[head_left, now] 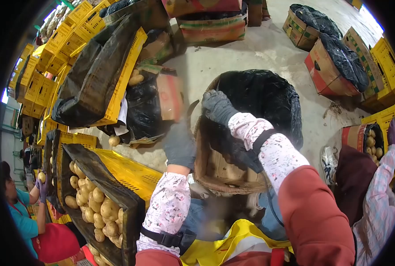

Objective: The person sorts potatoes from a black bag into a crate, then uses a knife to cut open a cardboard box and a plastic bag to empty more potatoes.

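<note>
A cardboard box [205, 148] stands before me, with a black plastic liner [259, 91] covering its far and right walls. Bare cardboard shows at its near bottom. My right hand [219, 106], in a grey glove, is closed on the liner at the box's left rim. My left hand [178, 146], also gloved in grey, hovers just left of the box. Motion smears its fingers, so their grip is hidden. A dark curved strip shows just above it, too blurred to identify.
Left of me, potatoes [95, 206] fill a dark-lined yellow crate [131, 166]. Another lined box [168, 95] lies beyond. A co-worker [37, 221] at left holds a potato; another person's sleeve [381, 190] is at right. More lined boxes [335, 66] stand at upper right.
</note>
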